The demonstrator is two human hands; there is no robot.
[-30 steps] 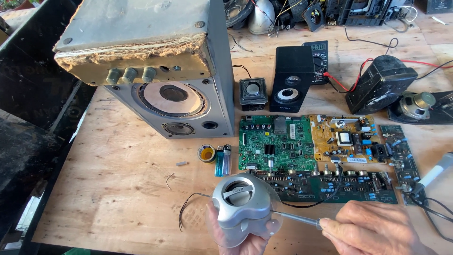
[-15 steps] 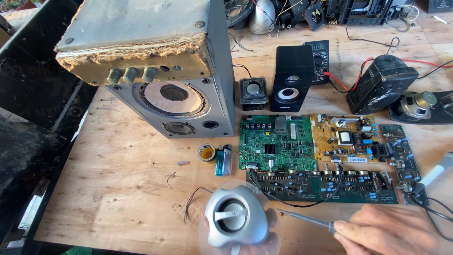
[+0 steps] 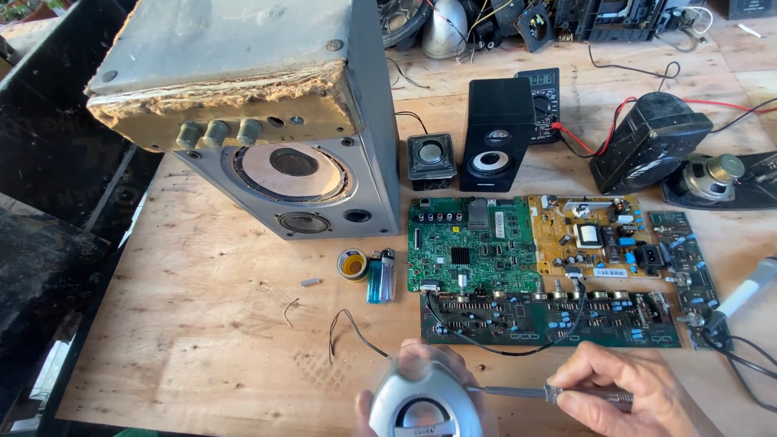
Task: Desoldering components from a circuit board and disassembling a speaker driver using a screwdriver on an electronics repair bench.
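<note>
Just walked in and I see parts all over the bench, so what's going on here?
A person is working on a small silver speaker at the near edge of the wooden table. The left hand holds the speaker, and the right hand holds a screwdriver with its tip against the speaker's side. Behind them lie circuit boards, a big grey speaker, two lighters and a multimeter.

Our left hand (image 3: pixel 421 368) and right hand (image 3: pixel 619 392) are bare, with no gloves, rings or watch showing. No sleeve reaches into view; only fingers and knuckles show.
</note>
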